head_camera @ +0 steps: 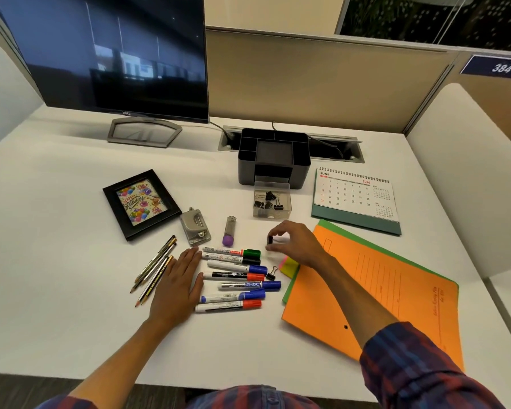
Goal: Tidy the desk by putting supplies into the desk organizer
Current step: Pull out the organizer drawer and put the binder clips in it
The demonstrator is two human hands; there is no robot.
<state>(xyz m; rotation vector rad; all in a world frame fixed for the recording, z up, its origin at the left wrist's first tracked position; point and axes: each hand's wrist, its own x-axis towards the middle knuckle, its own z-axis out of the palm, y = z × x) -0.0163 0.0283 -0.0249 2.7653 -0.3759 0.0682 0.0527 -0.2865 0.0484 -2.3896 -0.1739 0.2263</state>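
1. The right hand hovers just above the desk, its grip a pinch: thumb and curled fingers hold a small black clip between the markers and the orange folder.
2. The left hand lies flat on the desk with straight fingers, its grip open and holding nothing; it sits between the pencils on its left and the markers on its right (its fingertips are just beside the topmost marker).
3. 7 markers lie in a rough stack of rows, caps to the right: 1 green, 1 black, 3 blue, 2 red.
4. A loose binder clip lies at the markers' right end, beside a sticky-note pad that rests against the orange folder; a green folder shows beneath it.
5. Beyond the right hand stands a clear box with several black clips inside, right in front of the black organizer, whose compartments look empty.
6. Left of the hand lie a glue stick with a purple end, a grey punch and a black picture frame.
7. A June calendar stands right of the organizer; a dark monitor stands at the back left.
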